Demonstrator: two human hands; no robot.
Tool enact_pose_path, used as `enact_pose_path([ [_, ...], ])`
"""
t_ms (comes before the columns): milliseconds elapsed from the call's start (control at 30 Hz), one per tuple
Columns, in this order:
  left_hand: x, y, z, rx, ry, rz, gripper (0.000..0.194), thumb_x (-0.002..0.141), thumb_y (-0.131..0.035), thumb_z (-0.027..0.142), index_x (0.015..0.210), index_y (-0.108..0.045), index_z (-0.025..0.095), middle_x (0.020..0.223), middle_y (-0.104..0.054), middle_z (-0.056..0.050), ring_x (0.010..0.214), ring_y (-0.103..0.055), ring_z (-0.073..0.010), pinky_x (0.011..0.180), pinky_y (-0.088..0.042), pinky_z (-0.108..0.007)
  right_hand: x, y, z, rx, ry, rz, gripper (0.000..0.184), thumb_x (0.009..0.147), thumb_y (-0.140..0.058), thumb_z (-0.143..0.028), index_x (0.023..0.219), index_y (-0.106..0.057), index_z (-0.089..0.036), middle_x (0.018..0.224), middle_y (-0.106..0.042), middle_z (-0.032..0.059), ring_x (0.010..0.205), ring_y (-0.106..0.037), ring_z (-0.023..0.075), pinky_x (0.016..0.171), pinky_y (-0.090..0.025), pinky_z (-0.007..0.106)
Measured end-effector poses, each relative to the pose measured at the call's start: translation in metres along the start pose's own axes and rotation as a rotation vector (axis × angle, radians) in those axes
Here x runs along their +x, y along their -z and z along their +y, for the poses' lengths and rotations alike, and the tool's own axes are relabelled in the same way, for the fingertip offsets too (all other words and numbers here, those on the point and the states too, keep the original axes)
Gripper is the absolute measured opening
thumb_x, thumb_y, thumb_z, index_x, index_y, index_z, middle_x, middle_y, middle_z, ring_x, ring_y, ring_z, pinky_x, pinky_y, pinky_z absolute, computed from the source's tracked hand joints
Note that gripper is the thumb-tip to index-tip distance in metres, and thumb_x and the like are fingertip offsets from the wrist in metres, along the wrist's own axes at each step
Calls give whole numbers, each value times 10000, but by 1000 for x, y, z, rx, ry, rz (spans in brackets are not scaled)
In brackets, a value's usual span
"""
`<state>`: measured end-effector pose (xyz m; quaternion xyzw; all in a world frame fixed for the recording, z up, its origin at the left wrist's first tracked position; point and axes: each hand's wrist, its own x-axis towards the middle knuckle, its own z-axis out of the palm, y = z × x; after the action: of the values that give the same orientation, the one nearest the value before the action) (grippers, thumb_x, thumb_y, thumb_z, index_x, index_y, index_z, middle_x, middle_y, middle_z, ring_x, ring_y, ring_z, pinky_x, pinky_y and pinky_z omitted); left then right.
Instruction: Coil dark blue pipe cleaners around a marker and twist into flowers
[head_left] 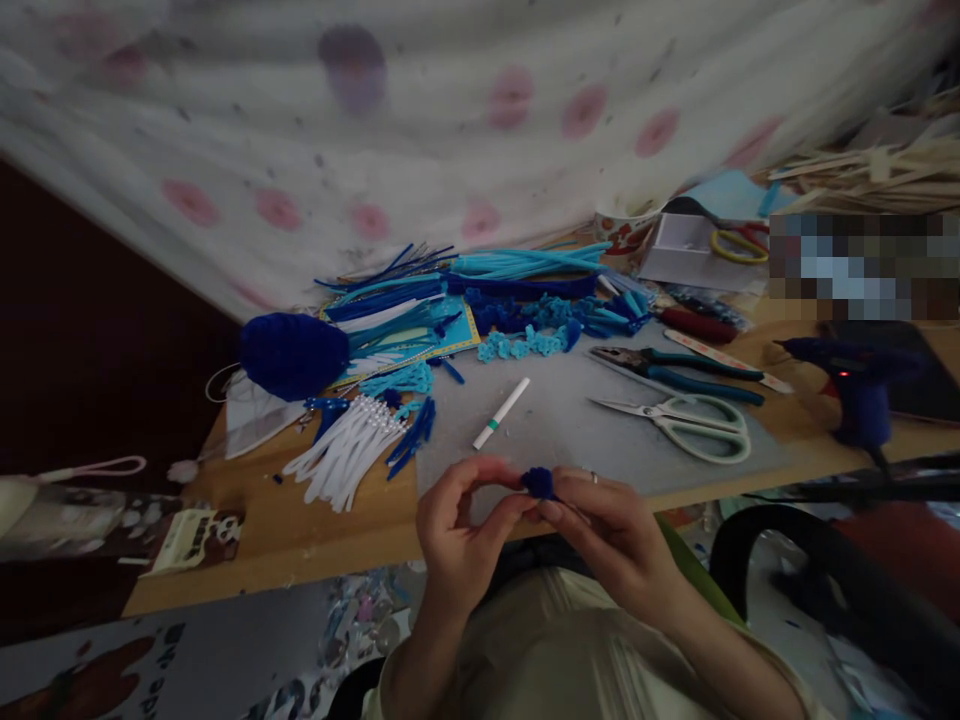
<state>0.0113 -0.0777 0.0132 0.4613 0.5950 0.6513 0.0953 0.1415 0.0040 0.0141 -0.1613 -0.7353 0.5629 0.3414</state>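
Observation:
A small dark blue fuzzy piece (538, 483), which looks like bent pipe cleaner, is held just in front of the table's near edge. My right hand (619, 520) pinches it between thumb and fingers. From the other side, the thumb and index finger of my left hand (461, 520) close on its left edge. Beyond my hands, a white marker pen (501, 413) with a green band lies on the grey mat (555, 410). Scissors with pale green handles (701, 428) and blue-handled pliers (675, 373) rest to the right.
White pipe cleaners (349, 455) and a big dark blue bundle (294, 355) lie on the left. Light blue pipe cleaners (532, 262) and small blue flowers (525, 343) line the back. A glue gun (855, 380) with a red light stands at right, near a white box (679, 250).

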Motion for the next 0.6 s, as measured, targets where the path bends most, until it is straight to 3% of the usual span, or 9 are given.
enact_pose_path([
  [167, 2, -4, 3, -29, -11, -39, 99, 741, -772, 170, 755, -674, 180, 731, -689, -17, 709, -649, -148, 656, -535, -246, 0, 3, 3, 43, 25, 33, 286, 936, -557, -313, 697, -663, -198, 607, -541, 3, 579, -497, 142, 544, -384, 259],
  [367, -11, -9, 4, -50, -42, 90, 282, 724, -763, 71, 939, -643, 209, 765, -693, 13, 687, -650, -126, 676, -542, -237, -6, -2, 2, 51, 32, 145, 214, 910, -584, -250, 736, -703, -213, 634, -597, 15, 615, -566, 167, 569, -433, 278],
  [500, -16, -5, 5, 52, -230, -43, 292, 757, -700, 36, 968, -637, 227, 815, -686, -9, 766, -635, -160, 720, -534, -294, -7, -4, 1, 1, 83, 209, 176, 895, -580, -174, 740, -658, -208, 611, -555, -2, 574, -537, 146, 531, -413, 258],
  [600, -12, 1, 10, 108, -165, -89, 330, 797, -705, 166, 1107, -612, 232, 908, -660, -34, 825, -608, -173, 764, -513, -308, -4, -1, 1, -76, 100, 140, 211, 913, -545, -177, 712, -605, -196, 616, -533, 3, 582, -527, 143, 533, -405, 252],
])
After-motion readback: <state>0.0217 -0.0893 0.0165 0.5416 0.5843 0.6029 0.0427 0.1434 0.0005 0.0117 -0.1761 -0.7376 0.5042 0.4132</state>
